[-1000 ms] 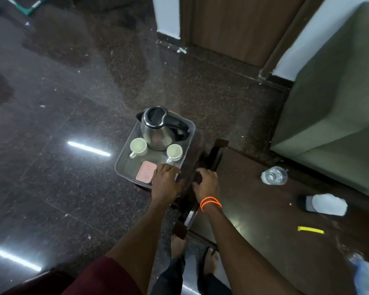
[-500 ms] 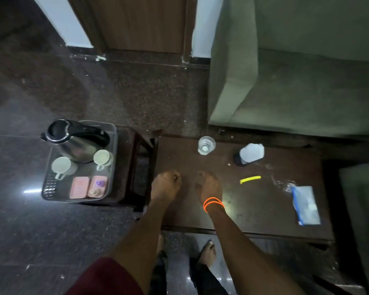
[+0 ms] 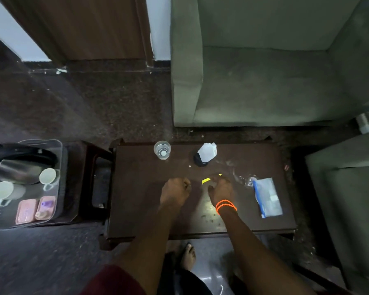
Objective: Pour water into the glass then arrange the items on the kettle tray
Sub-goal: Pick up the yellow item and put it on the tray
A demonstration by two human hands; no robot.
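In the head view, both hands are held low over a dark wooden table (image 3: 141, 201). The left hand (image 3: 175, 193) is seen with its fingers curled into a loose fist, and nothing is visibly held in it. The right hand (image 3: 221, 191), banded at the wrist by orange threads (image 3: 225, 206), is curled over a yellow strip (image 3: 206, 180); whether the strip is pinched or merely touched cannot be told. The strip's long axis is laid roughly left to right, tilted slightly up toward the right.

Beyond the left fingers, near the far table edge, a clear glass (image 3: 162, 150) is stood upright. Beyond the right fingers, a black-based thing capped with white (image 3: 206, 154) is seen lying tilted. Just right of the right fingers, a blue-edged clear packet (image 3: 267, 198) is laid, with its long axis running away from the person.

Well left of the left fingers, a clear kettle tray (image 3: 60, 184) is set on a side stand. On it a steel kettle (image 3: 17, 165) with its black handle, two white cups (image 3: 48, 176) (image 3: 2, 190) and two pink sachets (image 3: 36, 209) are placed.
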